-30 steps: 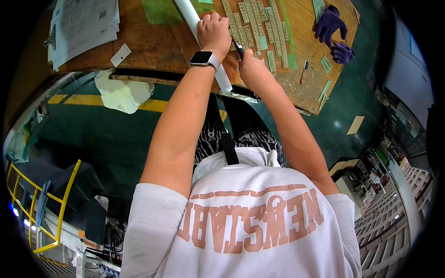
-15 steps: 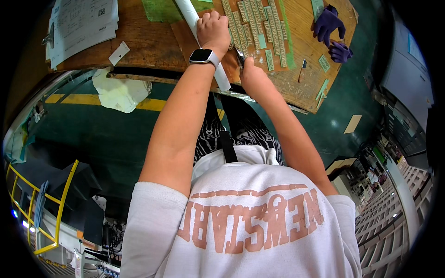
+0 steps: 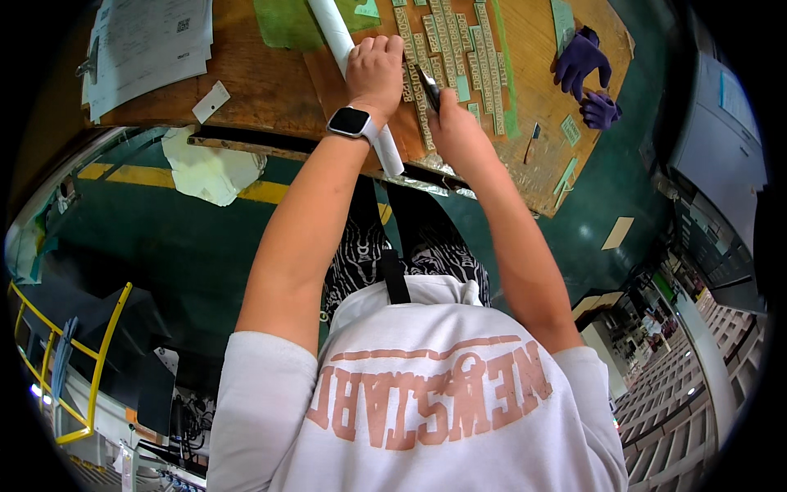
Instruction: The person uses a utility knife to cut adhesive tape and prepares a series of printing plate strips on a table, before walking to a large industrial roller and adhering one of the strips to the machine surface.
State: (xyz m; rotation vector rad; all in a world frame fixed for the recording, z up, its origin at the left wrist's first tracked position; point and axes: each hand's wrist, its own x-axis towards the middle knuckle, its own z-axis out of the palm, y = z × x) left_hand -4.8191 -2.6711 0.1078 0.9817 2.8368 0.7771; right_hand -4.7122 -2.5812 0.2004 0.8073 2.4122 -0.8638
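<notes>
Now the right hand (image 3: 459,131), gripping a slim dark tool (image 3: 431,92), sits farther toward twelve o'clock along the lettered strips (image 3: 447,51) — seemingly shifting the work up them — while the left hand (image 3: 375,75), fingers curled, rests by the white tube (image 3: 331,26), its grip hidden

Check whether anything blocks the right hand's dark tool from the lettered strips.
Nothing visible does: the dark tool, held in the right hand, extends over the lettered strips, though contact is unclear. The left hand lies left of the tool's tip, not between them.
</notes>
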